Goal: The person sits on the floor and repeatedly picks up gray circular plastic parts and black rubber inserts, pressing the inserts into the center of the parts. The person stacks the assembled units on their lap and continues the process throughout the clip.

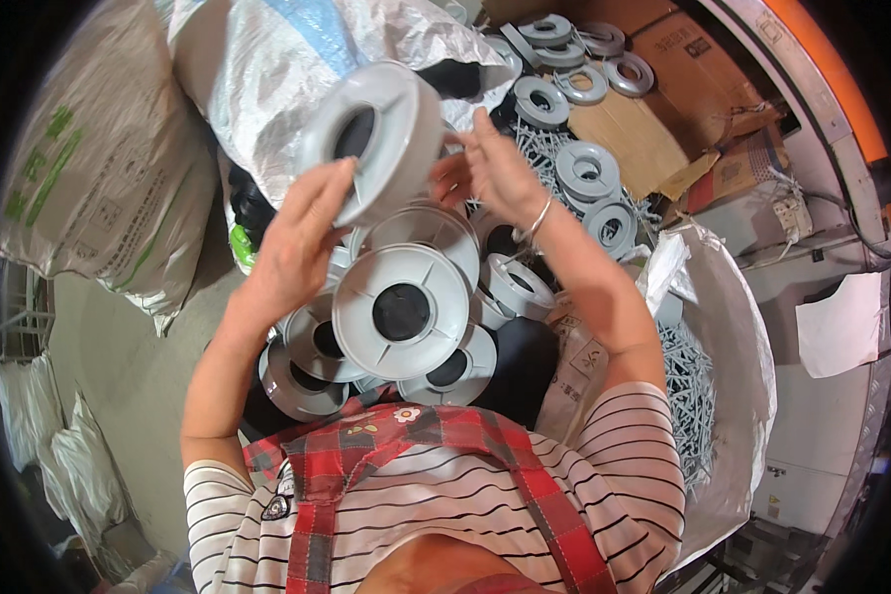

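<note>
Up in front of me, my left hand grips a grey plastic flanged ring by its lower left edge, fingers over its face. The ring is tilted, with a round hole and thin ribs. Beside its right edge is my right hand, thumb and fingers apart, a bracelet at the wrist; its fingers are slightly blurred, and no object shows in it. Below both hands, a grey flanged ring lies face up on a pile of similar rings close to my body. Parts of the pile are hidden behind the upper rings.
A white woven sack stands ahead, and a bulky one at the left. More grey rings lie far right by flattened cardboard. An open white bag at the right holds many thin grey plastic pieces.
</note>
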A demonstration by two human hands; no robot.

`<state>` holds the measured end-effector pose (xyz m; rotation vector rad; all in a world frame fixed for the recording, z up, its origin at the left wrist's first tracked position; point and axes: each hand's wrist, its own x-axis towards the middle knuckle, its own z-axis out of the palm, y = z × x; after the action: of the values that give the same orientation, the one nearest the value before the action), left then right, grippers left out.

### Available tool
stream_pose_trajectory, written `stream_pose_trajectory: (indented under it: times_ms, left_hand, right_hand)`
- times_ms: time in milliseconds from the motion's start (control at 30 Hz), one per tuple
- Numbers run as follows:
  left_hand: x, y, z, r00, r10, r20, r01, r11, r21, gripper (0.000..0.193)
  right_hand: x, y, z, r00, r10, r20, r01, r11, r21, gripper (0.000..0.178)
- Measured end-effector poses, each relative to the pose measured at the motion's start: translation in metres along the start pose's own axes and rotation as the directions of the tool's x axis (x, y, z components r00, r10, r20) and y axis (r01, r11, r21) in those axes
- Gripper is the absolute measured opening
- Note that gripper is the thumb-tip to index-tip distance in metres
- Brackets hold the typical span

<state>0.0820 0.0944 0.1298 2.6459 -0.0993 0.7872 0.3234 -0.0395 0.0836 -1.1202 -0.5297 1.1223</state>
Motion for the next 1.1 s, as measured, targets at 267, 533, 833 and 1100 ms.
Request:
stream_pose_trajectory:
  times_ms: [267, 533, 833, 1100]
  left_hand:
    - [-0.005, -0.109, 0.061, 0.930, -0.225, 0.289, 0.212, 0.974, 0.075, 0.050]
    - [0.031, -0.081, 0.058, 0.843, -0.489, 0.225, 0.538, 0.757, -0.371, 0.044]
    - [0.120, -0.017, 0.087, 0.602, -0.509, 0.615, 0.577, -0.255, -0.776, 0.045]
    - [0.068, -0.033, 0.055, 0.588, -0.756, 0.287, 0.436, -0.002, -0.900, 0.039]
  right_hand:
    - [-0.007, 0.103, -0.338, 0.418, -0.459, -0.784, -0.612, 0.496, -0.616, 0.075]
    - [-0.014, 0.136, -0.337, 0.469, -0.587, -0.660, -0.403, 0.522, -0.751, 0.090]
    - [-0.039, -0.006, -0.066, 0.755, -0.549, 0.359, 0.613, 0.396, -0.684, 0.058]
    - [-0.001, 0.184, -0.301, 0.795, 0.064, -0.603, -0.606, 0.120, -0.787, 0.037]
